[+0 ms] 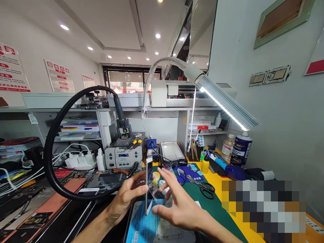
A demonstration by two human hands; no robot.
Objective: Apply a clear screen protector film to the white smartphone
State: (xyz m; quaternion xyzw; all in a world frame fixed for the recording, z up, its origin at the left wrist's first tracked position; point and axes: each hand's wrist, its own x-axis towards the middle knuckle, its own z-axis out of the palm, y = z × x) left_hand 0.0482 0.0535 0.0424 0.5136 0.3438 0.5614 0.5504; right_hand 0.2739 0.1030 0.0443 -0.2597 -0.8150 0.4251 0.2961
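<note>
- Left hand [124, 199]: fingers [135, 180] curl around a phone [149, 184], gripping it closed against its side. Phone stands upright on its long edge, seen edge-on, above the blue sheet.
- Clear sheet [158, 190]: stands tilted just right of the phone, between both hands.
- Right hand [182, 211]: fingers [164, 177] spread wide, thumb low, about the clear sheet. Whether they have hold of it, cannot tell.
- Blue sheet [143, 224]: printed, lying beneath both hands.
- Copper mat [60, 192]: far left, with opened phones [106, 180] on the bench beyond it.
- Black hose [50, 158]: arcs high across the left side, running up to the rework station [124, 157].
- Heating plate [172, 153]: behind the hands, right of the station.
- Scissors [202, 185]: lying on a green mat [217, 209], right of the right hand.
- Yellow bottle [205, 164]: behind the scissors.
- LED lamp [225, 103]: gooseneck arm, head angled down over the bench.
- Spray can [241, 148]: blue, standing at far right.
</note>
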